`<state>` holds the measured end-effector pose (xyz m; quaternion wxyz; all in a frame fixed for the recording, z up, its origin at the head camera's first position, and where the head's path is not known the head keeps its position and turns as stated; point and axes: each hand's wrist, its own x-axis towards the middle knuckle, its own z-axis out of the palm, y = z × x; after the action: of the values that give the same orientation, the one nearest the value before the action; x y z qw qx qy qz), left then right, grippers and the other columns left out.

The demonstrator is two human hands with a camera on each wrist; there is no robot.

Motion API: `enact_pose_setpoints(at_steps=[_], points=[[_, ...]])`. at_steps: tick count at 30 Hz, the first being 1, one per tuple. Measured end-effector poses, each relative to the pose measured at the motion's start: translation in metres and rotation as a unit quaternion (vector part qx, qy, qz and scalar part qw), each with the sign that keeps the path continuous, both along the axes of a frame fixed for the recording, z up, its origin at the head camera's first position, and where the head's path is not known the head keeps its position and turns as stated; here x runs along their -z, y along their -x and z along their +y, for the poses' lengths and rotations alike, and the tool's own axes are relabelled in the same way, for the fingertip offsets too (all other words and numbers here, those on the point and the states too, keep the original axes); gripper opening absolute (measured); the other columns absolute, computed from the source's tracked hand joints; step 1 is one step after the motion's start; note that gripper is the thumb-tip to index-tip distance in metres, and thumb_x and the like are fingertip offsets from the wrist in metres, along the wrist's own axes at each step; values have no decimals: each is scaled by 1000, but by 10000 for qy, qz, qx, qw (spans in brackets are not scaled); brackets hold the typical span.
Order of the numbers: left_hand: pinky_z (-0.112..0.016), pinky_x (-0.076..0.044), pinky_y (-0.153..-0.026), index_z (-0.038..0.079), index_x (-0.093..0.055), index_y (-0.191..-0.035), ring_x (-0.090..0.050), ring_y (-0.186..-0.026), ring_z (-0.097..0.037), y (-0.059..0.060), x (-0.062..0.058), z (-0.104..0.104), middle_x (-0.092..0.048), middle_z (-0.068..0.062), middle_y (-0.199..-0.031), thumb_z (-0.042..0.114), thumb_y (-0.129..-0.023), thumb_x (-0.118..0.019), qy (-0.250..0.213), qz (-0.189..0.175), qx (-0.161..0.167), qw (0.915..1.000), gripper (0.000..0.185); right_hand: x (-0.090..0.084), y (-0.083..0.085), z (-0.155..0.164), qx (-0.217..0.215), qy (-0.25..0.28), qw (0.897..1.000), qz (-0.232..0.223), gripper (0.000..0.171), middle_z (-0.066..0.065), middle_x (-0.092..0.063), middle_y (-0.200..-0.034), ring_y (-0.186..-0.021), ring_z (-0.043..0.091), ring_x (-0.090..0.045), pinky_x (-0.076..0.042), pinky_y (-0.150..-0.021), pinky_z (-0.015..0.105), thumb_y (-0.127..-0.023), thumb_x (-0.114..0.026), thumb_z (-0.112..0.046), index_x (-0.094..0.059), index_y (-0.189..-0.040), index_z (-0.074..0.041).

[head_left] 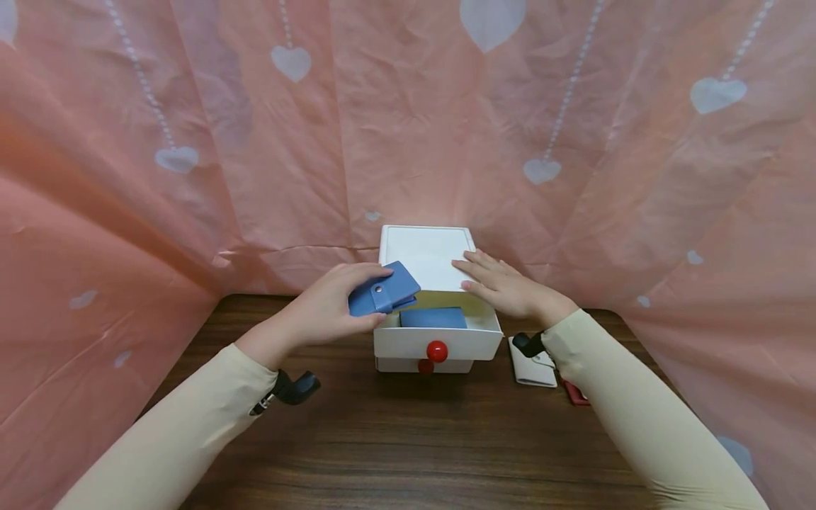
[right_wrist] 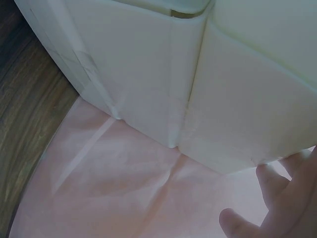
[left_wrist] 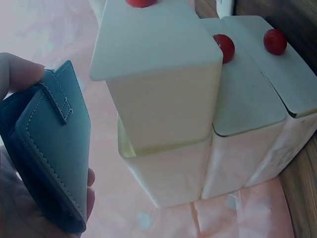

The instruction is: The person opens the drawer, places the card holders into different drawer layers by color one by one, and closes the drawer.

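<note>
From the head view, you work at a dark wood-grain table point(head_left: 408, 439) closed in by a pink cloth point(head_left: 127, 177) printed with white hearts, draped behind and to both sides. A white drawer box point(head_left: 426, 255) sits at 12 o'clock against the cloth, its top drawer point(head_left: 440, 338) pulled toward you, red knob point(head_left: 436, 350) facing 6 o'clock. Your left hand point(head_left: 331, 308) pinches a blue wallet point(head_left: 384, 289) just above the drawer's left edge; its long axis runs roughly 8 to 2 o'clock, snap flap up. A second blue wallet point(head_left: 433, 318) lies flat inside the drawer, long axis 9 to 3. Your right hand point(head_left: 503, 283) lies flat on the box top, fingers straight and together, pointing to 10 o'clock. A white wallet point(head_left: 534, 368) and something red point(head_left: 576, 393) (mostly hidden by your sleeve) lie at 3 o'clock of the box.

The left wrist view shows thumb and fingers clamped round the wallet point(left_wrist: 49, 153), standing nearly upright beside the box point(left_wrist: 163, 114).

In the right wrist view, the box wall point(right_wrist: 198, 89) meets cloth point(right_wrist: 124, 188) and table; your fingertips point(right_wrist: 277, 198) are relaxed and straight.
</note>
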<state>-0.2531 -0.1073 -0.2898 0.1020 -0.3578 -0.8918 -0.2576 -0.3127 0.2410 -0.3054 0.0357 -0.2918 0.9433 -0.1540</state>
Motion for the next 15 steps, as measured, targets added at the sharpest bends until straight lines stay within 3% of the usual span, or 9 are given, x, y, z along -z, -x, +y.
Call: enact_pose_setpoints(at_steps=[15], points=[[-50, -45, -101, 23, -51, -146, -47, -128, -25, 3, -2, 17, -49, -3, -149, 40, -86, -74, 67, -86, 207, 9997, 66, 0, 1, 0, 26, -9, 10000, -44, 64, 6, -8, -168, -154, 29, 2, -2, -118, 61, -105, -29, -57, -22, -161, -27]])
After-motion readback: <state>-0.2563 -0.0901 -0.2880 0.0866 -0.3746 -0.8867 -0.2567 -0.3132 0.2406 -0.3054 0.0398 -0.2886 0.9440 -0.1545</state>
